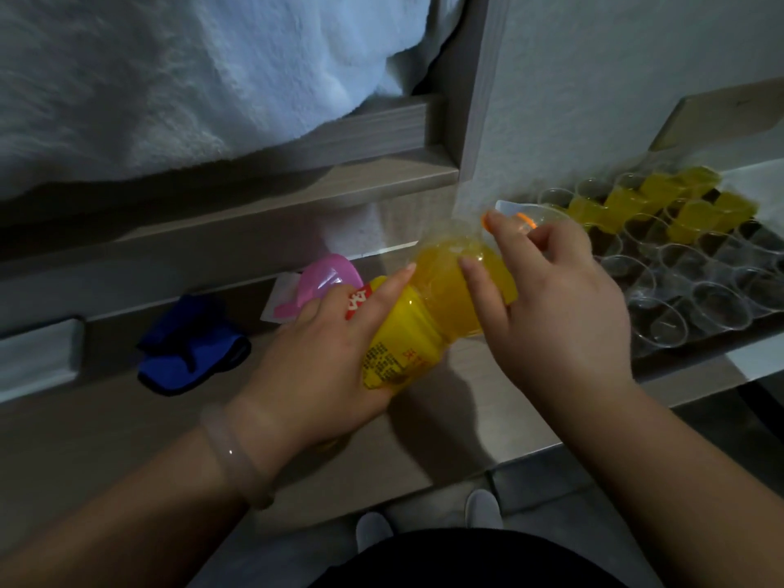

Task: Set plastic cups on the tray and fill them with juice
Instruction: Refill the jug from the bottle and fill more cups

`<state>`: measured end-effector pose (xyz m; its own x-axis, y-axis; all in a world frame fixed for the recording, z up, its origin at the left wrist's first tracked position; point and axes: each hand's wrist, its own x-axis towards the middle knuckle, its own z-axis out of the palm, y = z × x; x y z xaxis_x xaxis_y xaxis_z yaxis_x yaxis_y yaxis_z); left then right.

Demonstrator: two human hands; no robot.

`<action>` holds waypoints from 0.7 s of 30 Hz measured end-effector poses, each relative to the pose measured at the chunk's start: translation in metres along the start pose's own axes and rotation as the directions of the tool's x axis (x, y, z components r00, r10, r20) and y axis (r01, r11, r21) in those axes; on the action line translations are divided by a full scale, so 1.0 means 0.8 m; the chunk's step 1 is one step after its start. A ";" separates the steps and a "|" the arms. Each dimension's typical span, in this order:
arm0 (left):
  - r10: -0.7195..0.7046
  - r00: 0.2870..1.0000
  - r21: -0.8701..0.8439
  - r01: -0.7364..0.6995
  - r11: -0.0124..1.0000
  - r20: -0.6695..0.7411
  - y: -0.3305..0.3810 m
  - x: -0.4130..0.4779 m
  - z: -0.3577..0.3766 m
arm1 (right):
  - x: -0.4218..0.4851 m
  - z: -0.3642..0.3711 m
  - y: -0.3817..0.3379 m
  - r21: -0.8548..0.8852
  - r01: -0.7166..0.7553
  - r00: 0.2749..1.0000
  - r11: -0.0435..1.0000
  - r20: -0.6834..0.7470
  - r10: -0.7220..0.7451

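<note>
On the tabletop (106, 418) stands a dark tray (695, 339) crowded with clear plastic cups. The filled cups (687, 214) at the far end hold yellow juice, and the empty cups (717, 307) are nearer. Just left of the tray, a juice bottle (424, 316) is tilted with its neck toward the tray, about half full. The left hand (322, 367) grips its labelled body. The right hand (564, 316) curls around its neck at the orange cap (526, 222).

Dim, bluish, slightly soft wide-angle picture, edges bowed, with hand shadows perhaps from light overhead.
</note>
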<state>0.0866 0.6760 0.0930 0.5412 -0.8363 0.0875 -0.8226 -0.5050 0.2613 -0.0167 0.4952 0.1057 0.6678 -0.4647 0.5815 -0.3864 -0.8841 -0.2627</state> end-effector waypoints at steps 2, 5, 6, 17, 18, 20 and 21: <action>-0.004 1.000 0.030 0.004 1.000 0.017 -0.003 0.003 -0.002 | 0.001 0.003 -0.004 -0.036 -0.030 0.999 0.999 0.038 0.032; -0.016 0.999 0.082 0.013 0.997 0.041 -0.006 0.010 -0.007 | 0.002 0.006 -0.007 -0.074 -0.047 0.997 0.996 0.059 0.052; -0.015 0.999 0.099 0.010 0.995 0.050 -0.007 0.013 -0.008 | 0.003 0.006 -0.007 -0.077 -0.046 0.996 0.996 0.066 0.052; -0.003 0.995 0.155 -0.013 0.988 0.103 -0.014 0.028 -0.025 | 0.011 0.018 -0.012 -0.104 -0.041 0.996 0.994 0.080 0.050; -0.009 0.994 0.155 -0.009 0.988 0.112 -0.014 0.029 -0.027 | 0.012 0.018 -0.013 -0.104 -0.048 0.995 0.993 0.082 0.056; -0.016 0.992 0.159 -0.004 0.987 0.125 -0.013 0.031 -0.031 | 0.014 0.019 -0.013 -0.085 -0.064 0.993 0.994 0.094 0.072; -0.019 0.991 0.162 -0.003 0.987 0.132 -0.012 0.031 -0.033 | 0.015 0.019 -0.013 -0.078 -0.070 0.992 0.995 0.097 0.077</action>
<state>0.1129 0.6657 0.1183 0.5290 -0.8474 -0.0447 -0.8415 -0.5306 0.1016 0.0050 0.4985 0.1037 0.6945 -0.5340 0.4821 -0.4802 -0.8431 -0.2421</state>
